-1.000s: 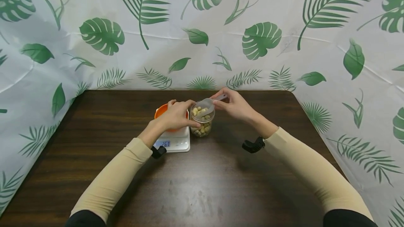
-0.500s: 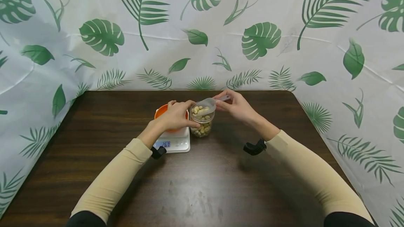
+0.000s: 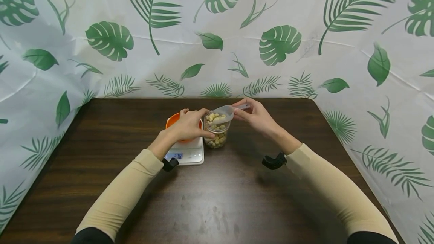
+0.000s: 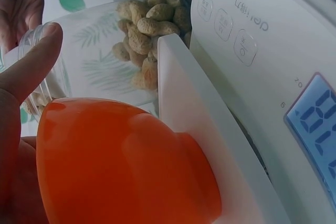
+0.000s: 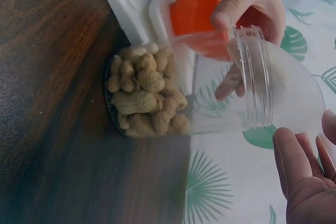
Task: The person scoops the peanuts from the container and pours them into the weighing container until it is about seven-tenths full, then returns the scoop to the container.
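My left hand (image 3: 190,125) grips the clear jar (image 3: 219,141) of peanuts (image 5: 142,93) at 12 o'clock on the surface (image 3: 217,199). My right hand (image 3: 257,116) pinches a translucent scoop (image 3: 227,112), entering the mouth from 2 o'clock. At the jar's 9 o'clock, an orange bowl (image 4: 121,166) sits on a white scale (image 3: 194,157).

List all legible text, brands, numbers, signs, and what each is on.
"278": display of the scale, head view; any decimal point too small to tell.
"deli": scale face, upside down in left wrist view; characters after it too blurred to be sure of.
"oz", "g": beside the display, upside down.
Buttons: labels too small to read.
Jar, bowl, scoop: no text visible.
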The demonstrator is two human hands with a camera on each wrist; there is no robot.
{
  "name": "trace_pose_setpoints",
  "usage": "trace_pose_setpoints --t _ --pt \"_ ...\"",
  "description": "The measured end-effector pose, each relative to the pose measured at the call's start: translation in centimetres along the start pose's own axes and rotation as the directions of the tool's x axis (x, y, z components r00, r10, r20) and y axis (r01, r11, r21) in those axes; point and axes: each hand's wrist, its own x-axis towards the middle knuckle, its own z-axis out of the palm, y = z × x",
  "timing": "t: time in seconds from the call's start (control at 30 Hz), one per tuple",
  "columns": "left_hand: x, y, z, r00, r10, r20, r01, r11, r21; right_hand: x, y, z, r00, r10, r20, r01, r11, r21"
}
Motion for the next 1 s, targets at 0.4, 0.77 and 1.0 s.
trace_pose_setpoints --t 0.4,0.77,1.0 --pt "0.0 -0.1 0.2 1.0 -0.003 0.006 0.003 1.0 0.01 -0.5 0.5 -0.2 0.999 0.021 -0.028 -0.018 0.995 0.093" --pt "0.0 0.0 0.1 1.0 0.004 -0.004 -0.003 1.0 0.023 -0.7 1.3 -0.4 0.998 0.037 -0.056 -0.029 0.99 0.14" --pt "0.1 0.0 0.1 1.0 0.008 -0.014 -0.008 0.999 0.031 -0.8 1.8 -0.4 0.997 0.014 -0.072 -0.002 0.985 0.173"
